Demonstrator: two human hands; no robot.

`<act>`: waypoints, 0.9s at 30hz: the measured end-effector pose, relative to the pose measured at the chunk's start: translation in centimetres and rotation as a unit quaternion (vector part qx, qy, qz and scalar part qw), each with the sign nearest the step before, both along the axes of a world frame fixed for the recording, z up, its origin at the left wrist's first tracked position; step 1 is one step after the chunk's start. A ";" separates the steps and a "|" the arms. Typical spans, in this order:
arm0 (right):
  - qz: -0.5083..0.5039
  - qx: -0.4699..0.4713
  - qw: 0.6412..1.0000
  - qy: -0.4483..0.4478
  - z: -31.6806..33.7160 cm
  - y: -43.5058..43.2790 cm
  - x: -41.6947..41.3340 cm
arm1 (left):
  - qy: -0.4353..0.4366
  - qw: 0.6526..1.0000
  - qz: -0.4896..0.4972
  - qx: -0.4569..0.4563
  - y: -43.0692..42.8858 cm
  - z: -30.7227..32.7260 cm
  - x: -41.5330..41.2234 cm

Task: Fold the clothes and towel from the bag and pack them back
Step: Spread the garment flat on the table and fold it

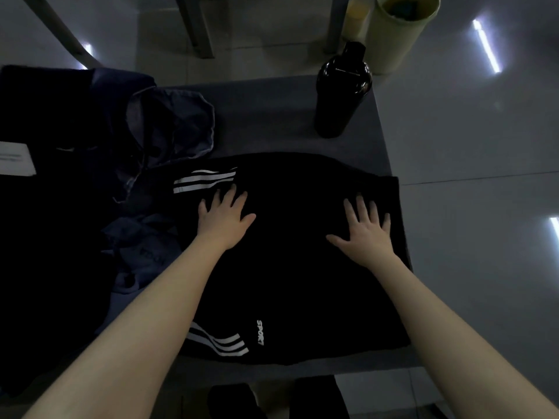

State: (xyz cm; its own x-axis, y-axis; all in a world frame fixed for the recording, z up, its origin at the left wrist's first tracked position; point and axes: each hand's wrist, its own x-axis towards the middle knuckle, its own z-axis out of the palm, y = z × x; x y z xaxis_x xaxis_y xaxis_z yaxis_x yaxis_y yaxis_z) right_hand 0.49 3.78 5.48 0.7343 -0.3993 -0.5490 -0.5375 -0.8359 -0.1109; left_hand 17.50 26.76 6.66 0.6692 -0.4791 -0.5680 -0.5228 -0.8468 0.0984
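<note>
At 6 o'clock, nearest the person, the front edge of the grey table [272, 116] runs across the view, with two dark shapes below it that are too dim to identify. Both bare forearms reach forward from 7 and 5 o'clock over a black garment [302, 282], which lies spread flat and covers most of the near and middle table. Its near left edge carries three white stripes [220, 343], and a small white "SPORT" print [260, 332] sits just beside them.

The left hand [225, 214] rests palm down on the garment a little left of centre, at about 10 o'clock, with fingers straight and spread, gripping nothing. The right hand [367, 228] lies the same way at about 2 o'clock, near the garment's right edge, flat with its fingers fanned, pressing on the cloth rather than holding it. The two hands are well apart. A second set of white stripes [202, 179] lies just beyond the left hand's fingertips.

At 9 to 11 o'clock a crumpled blue cloth [178, 125] touches the garment's left side. Beyond it a large dark bundle [45, 222] fills the left edge and bears a white label [15, 158]. Whether this is the bag cannot be told.

At 1 o'clock a tall black bottle [341, 95] stands upright near the table's far right corner. Behind it, on the glossy floor [469, 131], stands a pale green cylindrical bin [399, 31].
</note>
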 end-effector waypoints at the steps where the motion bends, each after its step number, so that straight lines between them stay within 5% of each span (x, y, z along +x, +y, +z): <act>1: 0.002 -0.006 1.000 -0.006 -0.3 -0.7 0.1 | -0.005 1.000 -0.008 -0.002 -0.3 -0.3 0.4; 19: 0.014 -0.047 0.999 -0.011 -1.0 -5.6 4.3 | -0.047 0.998 -0.044 0.006 -3.8 -1.5 4.3; 27: -0.034 -0.046 0.977 -0.205 -0.7 1.5 -0.3 | -0.170 0.958 0.026 -0.230 2.4 1.6 -3.3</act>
State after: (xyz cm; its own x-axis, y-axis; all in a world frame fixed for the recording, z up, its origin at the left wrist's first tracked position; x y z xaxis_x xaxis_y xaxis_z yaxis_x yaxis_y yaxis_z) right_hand 0.21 5.29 4.81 0.8550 -0.4885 -0.1741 -0.5183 -0.8165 -0.2544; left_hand 14.20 29.21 8.23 0.8075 -0.5878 -0.0493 -0.5496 -0.7801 0.2989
